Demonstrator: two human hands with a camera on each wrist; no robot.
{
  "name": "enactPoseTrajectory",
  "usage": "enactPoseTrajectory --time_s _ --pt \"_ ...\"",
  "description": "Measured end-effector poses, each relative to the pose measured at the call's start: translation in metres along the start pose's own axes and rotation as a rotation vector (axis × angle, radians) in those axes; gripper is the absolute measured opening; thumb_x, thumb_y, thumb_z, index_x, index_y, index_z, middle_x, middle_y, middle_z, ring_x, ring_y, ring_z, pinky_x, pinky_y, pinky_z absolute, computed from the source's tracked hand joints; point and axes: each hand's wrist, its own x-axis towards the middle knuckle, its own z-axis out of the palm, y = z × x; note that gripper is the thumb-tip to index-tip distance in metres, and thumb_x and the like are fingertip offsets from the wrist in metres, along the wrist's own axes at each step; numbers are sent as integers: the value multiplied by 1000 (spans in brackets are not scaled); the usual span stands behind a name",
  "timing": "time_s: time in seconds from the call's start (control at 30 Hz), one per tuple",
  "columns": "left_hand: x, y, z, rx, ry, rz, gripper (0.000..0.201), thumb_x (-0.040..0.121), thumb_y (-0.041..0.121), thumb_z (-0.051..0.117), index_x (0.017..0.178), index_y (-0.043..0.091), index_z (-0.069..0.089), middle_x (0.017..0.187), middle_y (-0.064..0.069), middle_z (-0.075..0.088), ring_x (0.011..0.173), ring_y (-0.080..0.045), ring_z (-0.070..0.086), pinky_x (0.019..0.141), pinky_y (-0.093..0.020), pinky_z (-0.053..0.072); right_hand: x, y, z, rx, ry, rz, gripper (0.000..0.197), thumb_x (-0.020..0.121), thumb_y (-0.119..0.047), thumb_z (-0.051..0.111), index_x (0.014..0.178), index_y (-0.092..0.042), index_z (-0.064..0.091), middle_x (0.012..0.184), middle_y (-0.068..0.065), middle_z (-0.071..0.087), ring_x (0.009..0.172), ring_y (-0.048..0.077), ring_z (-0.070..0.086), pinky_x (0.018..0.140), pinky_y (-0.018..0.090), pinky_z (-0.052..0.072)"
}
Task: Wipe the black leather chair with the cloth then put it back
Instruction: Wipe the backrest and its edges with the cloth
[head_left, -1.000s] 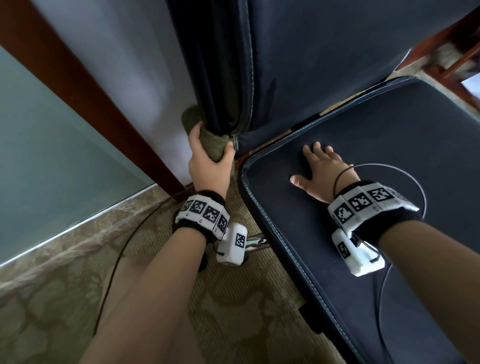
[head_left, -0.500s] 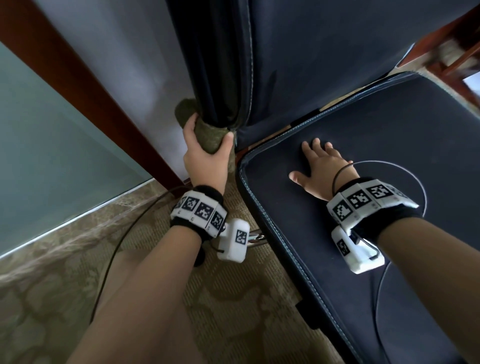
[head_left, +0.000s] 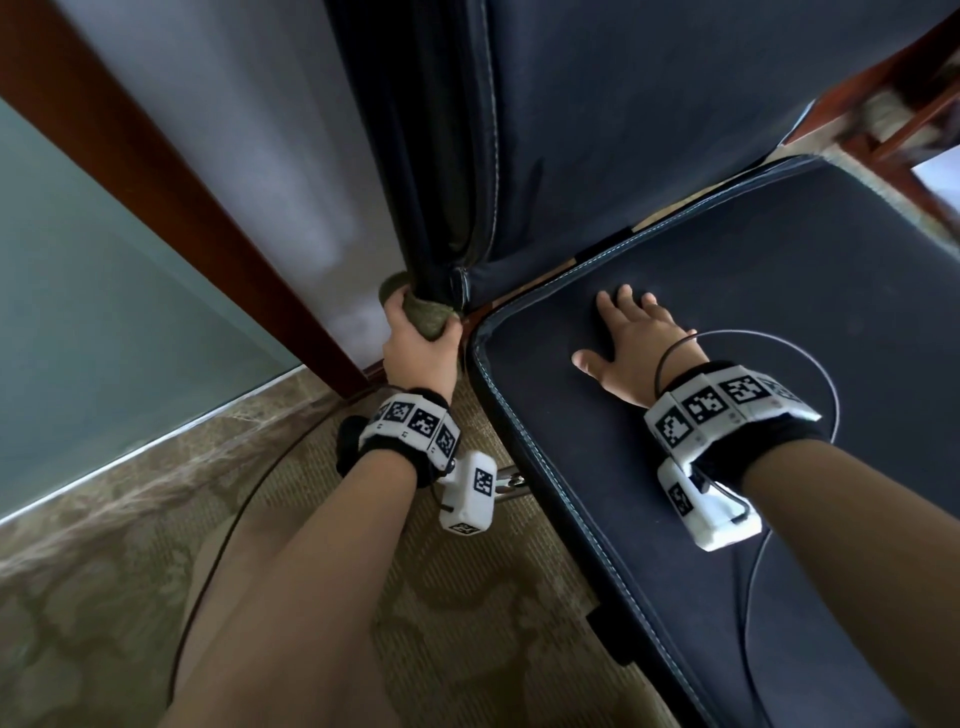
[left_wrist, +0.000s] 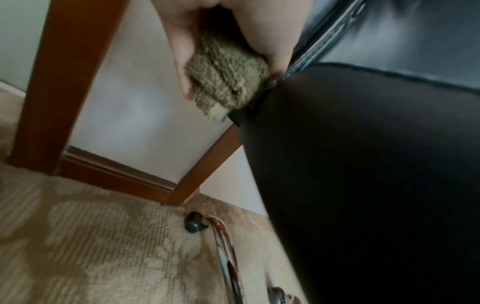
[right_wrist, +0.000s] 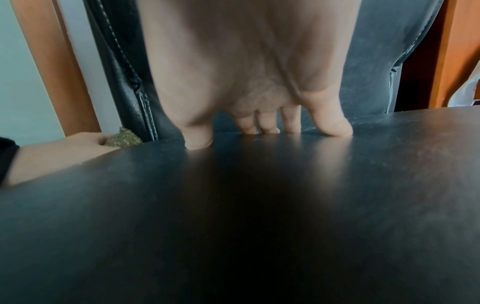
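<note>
The black leather chair fills the right of the head view, with its seat (head_left: 779, 332) and upright backrest (head_left: 623, 130). My left hand (head_left: 418, 345) grips a wadded olive-green cloth (head_left: 428, 319) and holds it against the bottom left edge of the backrest. The left wrist view shows the fuzzy cloth (left_wrist: 226, 76) squeezed between thumb and fingers beside the seat's edge (left_wrist: 350, 164). My right hand (head_left: 631, 338) lies flat on the seat with its fingers spread. In the right wrist view its fingertips (right_wrist: 265, 128) press the leather (right_wrist: 233, 205); the cloth (right_wrist: 123, 139) shows at the left.
A wood door frame (head_left: 171, 208) and white wall (head_left: 270, 130) stand close behind the chair's left side, with frosted glass (head_left: 78, 322) further left. Patterned carpet (head_left: 467, 597) lies below. A chrome chair leg with a castor (left_wrist: 193, 224) sits under the seat. Wooden furniture (head_left: 904, 119) is at far right.
My left hand has slid the cloth down the backrest's left edge to its bottom corner. The right hand stays flat on the seat.
</note>
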Motion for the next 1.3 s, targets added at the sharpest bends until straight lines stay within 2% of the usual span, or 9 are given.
enactPoseTrajectory --time_s 0.17,0.33,0.4,0.5,0.8,0.93,1.07,1.17,1.3 --pt "-4 4 -16 -86 44 119 63 82 21 70 137 16 40 102 12 56 91 3 53 73 3 35 0 -1 2 10 9 -9 77 92 -53 40 149 -23 -2 157 -3 -7 144 22 -6 110 60 17" --pt "2 21 -15 -182 117 256 64 82 14 69 137 9 36 100 31 42 87 30 44 79 5 33 -1 0 1 9 9 -10 77 92 -53 40 149 -23 -2 157 -3 -8 144 21 -7 110 60 16" --pt "2 20 -8 -172 115 238 66 83 15 68 139 9 33 100 29 42 88 24 45 76 6 31 -1 0 1 11 10 -15 77 92 -53 40 149 -23 -2 157 -2 -7 144 22 -6 110 60 17" --pt "1 17 -2 -156 116 161 68 84 23 67 141 15 31 103 14 51 93 1 51 74 3 34 -1 1 2 7 13 -20 77 92 -53 41 149 -23 -1 157 -2 -7 144 22 -6 110 60 17" --pt "8 6 1 60 -14 50 68 85 28 66 142 18 31 111 -9 63 102 -27 60 76 -20 38 0 -2 -1 5 -1 0 76 92 -53 39 149 -22 -3 157 -2 -9 144 22 -7 111 59 16" --pt "6 -2 -12 8 -68 99 72 84 24 68 144 18 28 113 0 59 107 -18 58 82 -12 38 -1 -2 2 2 5 -4 76 92 -53 39 149 -22 -3 157 -2 -9 144 22 -7 110 60 17" --pt "1 11 -20 -104 8 233 78 84 17 68 146 9 20 101 27 44 87 24 48 76 6 34 -2 -2 3 0 9 -10 76 93 -53 39 149 -23 -3 157 -2 -9 144 22 -7 110 60 17" --pt "-2 26 -17 -100 40 259 82 84 21 69 146 11 17 106 27 43 94 15 46 79 3 34 -3 -2 3 3 11 -8 76 93 -53 38 149 -23 -3 157 -3 -9 144 21 -7 110 59 16" --pt "-6 39 -12 -34 79 199 82 80 30 71 145 21 22 114 8 57 103 -12 58 84 -16 42 -3 -1 3 2 7 -9 75 93 -53 38 149 -23 -3 157 -3 -10 144 21 -7 110 60 16"
